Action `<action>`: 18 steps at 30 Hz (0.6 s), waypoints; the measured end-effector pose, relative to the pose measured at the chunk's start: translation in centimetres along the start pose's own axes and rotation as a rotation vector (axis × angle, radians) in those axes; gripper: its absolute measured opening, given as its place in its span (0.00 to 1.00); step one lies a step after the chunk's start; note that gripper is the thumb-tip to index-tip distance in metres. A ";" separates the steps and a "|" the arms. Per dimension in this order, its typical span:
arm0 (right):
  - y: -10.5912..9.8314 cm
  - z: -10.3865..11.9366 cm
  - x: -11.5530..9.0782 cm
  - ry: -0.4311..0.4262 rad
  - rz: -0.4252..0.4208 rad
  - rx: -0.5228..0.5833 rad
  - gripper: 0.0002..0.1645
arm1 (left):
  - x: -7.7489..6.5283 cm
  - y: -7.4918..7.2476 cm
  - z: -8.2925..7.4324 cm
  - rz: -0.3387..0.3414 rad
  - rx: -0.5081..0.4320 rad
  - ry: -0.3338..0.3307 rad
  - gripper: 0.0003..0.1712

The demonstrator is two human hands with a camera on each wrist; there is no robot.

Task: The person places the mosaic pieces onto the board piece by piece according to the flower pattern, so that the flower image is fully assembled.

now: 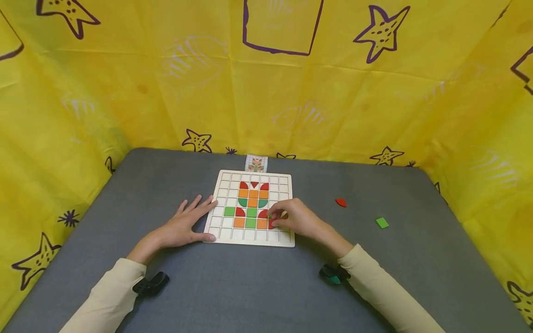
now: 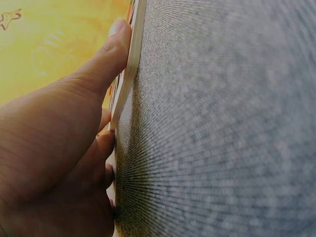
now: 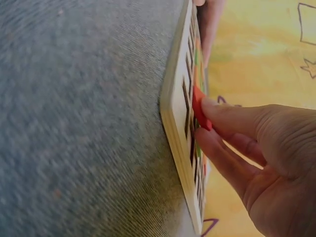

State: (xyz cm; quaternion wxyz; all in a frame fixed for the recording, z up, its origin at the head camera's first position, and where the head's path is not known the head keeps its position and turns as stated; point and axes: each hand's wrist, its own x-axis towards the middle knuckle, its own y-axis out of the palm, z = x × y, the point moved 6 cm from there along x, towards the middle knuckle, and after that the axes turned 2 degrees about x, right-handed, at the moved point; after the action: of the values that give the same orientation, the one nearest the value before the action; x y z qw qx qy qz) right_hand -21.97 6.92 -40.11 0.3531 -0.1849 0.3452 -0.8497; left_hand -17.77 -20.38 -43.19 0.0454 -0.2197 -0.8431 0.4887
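Observation:
A wooden grid board (image 1: 279,237) lies on the table, with red, orange and green tiles set in its cells. At its left edge my left hand (image 1: 183,225) rests with fingers spread, fingertips and thumb touching the rim. Over the board's right part, my right hand (image 1: 297,217) pinches a red tile (image 3: 199,106) between thumb and finger, beside an orange square (image 1: 262,224) in the lower coloured row. The right wrist view shows this red tile tilted against the board's surface; its full outline is hidden by the fingers.
A small pattern card (image 1: 256,163) lies behind the board. To the right are a loose red rounded tile (image 1: 341,202) and a green square (image 1: 382,223). Something teal (image 1: 334,280) shows partly under the right wrist camera. A yellow patterned cloth (image 1: 166,92) stands around the grey table (image 1: 233,286).

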 end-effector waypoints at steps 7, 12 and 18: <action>0.1 0.2 0.2 0.009 -0.025 -0.040 0.12 | 0.0 -0.1 -0.1 0.003 0.005 -0.007 0.59; 0.2 0.3 0.2 0.001 -0.038 -0.055 0.11 | 0.0 -0.1 -0.1 0.001 0.003 -0.004 0.58; 0.3 0.2 0.1 0.003 -0.051 -0.067 0.11 | 0.0 0.0 0.0 0.000 0.007 0.001 0.58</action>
State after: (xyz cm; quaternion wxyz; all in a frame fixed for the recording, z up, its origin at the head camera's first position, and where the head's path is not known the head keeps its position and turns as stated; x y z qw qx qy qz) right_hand -21.81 6.63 -40.16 0.3242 -0.2041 0.3694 -0.8466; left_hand -17.80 -20.33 -43.21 0.0465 -0.2196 -0.8414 0.4915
